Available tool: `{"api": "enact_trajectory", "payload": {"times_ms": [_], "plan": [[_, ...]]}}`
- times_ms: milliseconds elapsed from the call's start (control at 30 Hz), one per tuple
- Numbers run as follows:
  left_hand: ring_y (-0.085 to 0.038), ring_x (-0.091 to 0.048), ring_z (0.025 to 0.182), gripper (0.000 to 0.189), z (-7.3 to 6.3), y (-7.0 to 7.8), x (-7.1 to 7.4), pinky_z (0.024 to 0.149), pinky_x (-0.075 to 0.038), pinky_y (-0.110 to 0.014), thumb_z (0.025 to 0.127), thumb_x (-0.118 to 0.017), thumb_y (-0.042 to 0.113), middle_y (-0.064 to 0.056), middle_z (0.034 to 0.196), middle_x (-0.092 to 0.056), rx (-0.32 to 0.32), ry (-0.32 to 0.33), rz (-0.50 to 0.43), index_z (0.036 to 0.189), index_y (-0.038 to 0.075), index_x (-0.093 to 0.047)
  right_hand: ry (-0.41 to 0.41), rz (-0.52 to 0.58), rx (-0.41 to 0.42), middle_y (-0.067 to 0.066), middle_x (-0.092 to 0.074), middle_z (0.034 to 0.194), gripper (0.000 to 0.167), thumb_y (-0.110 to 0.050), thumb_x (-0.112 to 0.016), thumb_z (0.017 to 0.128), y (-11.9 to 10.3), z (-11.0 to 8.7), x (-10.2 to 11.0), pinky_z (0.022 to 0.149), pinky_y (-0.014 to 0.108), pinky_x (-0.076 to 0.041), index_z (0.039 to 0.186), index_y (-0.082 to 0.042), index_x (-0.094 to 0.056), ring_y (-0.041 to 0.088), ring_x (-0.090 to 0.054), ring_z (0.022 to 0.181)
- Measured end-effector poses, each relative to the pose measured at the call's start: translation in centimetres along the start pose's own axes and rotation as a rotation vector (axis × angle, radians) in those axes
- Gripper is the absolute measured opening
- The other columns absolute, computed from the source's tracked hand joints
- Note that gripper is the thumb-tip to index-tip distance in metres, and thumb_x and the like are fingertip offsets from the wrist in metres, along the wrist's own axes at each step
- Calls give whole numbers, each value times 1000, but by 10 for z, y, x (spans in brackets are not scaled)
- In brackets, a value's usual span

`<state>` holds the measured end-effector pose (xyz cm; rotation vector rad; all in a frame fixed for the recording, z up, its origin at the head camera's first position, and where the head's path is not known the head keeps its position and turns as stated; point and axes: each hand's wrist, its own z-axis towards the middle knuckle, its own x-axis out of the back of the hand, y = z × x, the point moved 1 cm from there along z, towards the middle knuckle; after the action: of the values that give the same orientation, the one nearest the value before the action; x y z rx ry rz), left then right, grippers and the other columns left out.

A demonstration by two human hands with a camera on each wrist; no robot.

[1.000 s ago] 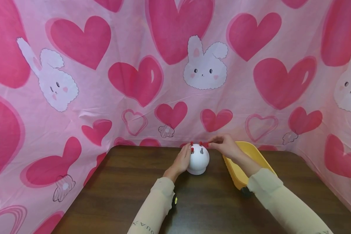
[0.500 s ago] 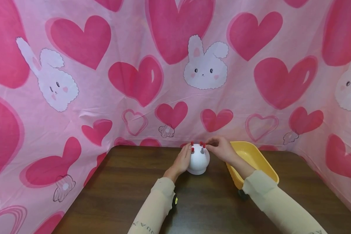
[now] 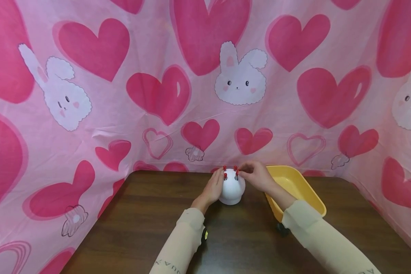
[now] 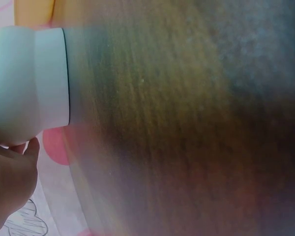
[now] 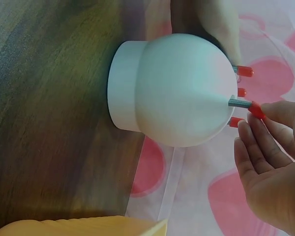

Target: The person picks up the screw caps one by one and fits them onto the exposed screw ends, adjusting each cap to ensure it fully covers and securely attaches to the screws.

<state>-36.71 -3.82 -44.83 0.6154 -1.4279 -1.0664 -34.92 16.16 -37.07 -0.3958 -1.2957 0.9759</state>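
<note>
A white ball-shaped piece on a short round base (image 5: 179, 93) stands upright on the table, with several thin metal posts rising from its top. Red caps cover the other posts. My right hand (image 3: 258, 177) pinches a red cap (image 5: 256, 109) between thumb and forefinger, right at the tip of the near right threaded post (image 5: 240, 103). This cap sits slightly tilted against the post, whose grey thread shows below it. On the ball's left side rests my left hand (image 3: 213, 188), its fingers fairly straight along the curve.
A yellow tray (image 3: 296, 182) lies to the right of the ball, partly behind my right forearm. The brown wooden table (image 3: 150, 228) runs back to a pink cloth backdrop (image 3: 198, 110) with hearts and rabbits.
My right hand has brought the red cap leftward from beside the ball onto the tip of the near right post, which stood bare before. My left hand has kept its place.
</note>
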Motion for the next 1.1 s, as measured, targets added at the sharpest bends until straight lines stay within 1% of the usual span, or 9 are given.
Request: {"api": "enact_trajectory", "payload": {"times_ms": [100, 167, 333, 433, 600, 833, 900, 1033, 1100], "plan": [[-30, -28, 152, 68, 1, 0, -1, 121, -23, -59, 107, -25, 61, -4, 165, -31, -1, 0, 0, 162, 22, -28, -3, -13, 13, 12, -73, 111, 22, -12, -72, 95, 0, -1, -1, 90, 46, -59, 115, -2, -73, 32, -68, 104], [-30, -29, 152, 67, 2, 1, -1, 121, -23, -59, 107, -24, 61, -4, 165, -31, -7, 2, 1, 162, 22, -28, -10, -31, 36, 12, -74, 111, 22, -11, -73, 95, 1, -1, -1, 90, 46, -59, 115, -3, -74, 31, -68, 104], [-30, -29, 152, 67, 3, 1, -1, 121, -23, -59, 107, -25, 60, -4, 164, -32, -12, 1, 1, 162, 22, -29, -16, -55, 73, 11, -74, 109, 19, -9, -75, 93, 3, -3, -3, 88, 45, -60, 112, -5, -76, 31, -70, 102], [-30, -30, 151, 67, 2, 1, -2, 121, -23, -59, 108, -25, 60, -5, 164, -32, -13, -3, -5, 162, 21, -28, -12, -54, 59, 11, -74, 110, 19, -9, -75, 93, 4, -4, -4, 88, 45, -60, 111, -6, -76, 31, -70, 103], [-28, -29, 152, 65, 2, -1, -3, 122, -23, -56, 109, -23, 57, -5, 165, -31, -27, -5, 11, 162, 19, -27, -10, -54, 46, 11, -74, 110, 21, -9, -76, 92, 3, -5, -4, 88, 44, -60, 113, -6, -75, 31, -69, 104], [-27, -26, 153, 68, 2, -2, -3, 123, -21, -54, 108, -23, 59, -4, 166, -28, -17, -6, 14, 163, 19, -26, 4, -63, 73, 8, -73, 108, 21, -10, -77, 91, 9, -7, -6, 88, 42, -60, 112, -7, -73, 27, -69, 98], [-27, -25, 154, 69, 2, -2, -3, 123, -21, -55, 108, -24, 60, -4, 167, -28, -11, -5, 11, 163, 19, -26, -3, -60, 75, 8, -73, 106, 20, -10, -77, 91, 11, -10, -7, 87, 42, -60, 110, -7, -73, 26, -69, 96], [-29, -27, 153, 66, 2, -3, -2, 122, -23, -56, 109, -24, 55, -7, 165, -30, -33, 22, 23, 162, 16, -28, -45, -67, 77, 9, -73, 105, 21, -11, -75, 92, 18, -16, -6, 85, 41, -61, 111, -6, -72, 25, -68, 94], [-30, -29, 152, 64, 2, -3, -2, 122, -24, -55, 110, -24, 52, -8, 164, -32, -51, 33, 39, 162, 14, -29, -55, -82, 60, 7, -72, 106, 23, -14, -76, 92, 20, -20, -4, 84, 39, -61, 113, -7, -72, 24, -68, 94]]}}
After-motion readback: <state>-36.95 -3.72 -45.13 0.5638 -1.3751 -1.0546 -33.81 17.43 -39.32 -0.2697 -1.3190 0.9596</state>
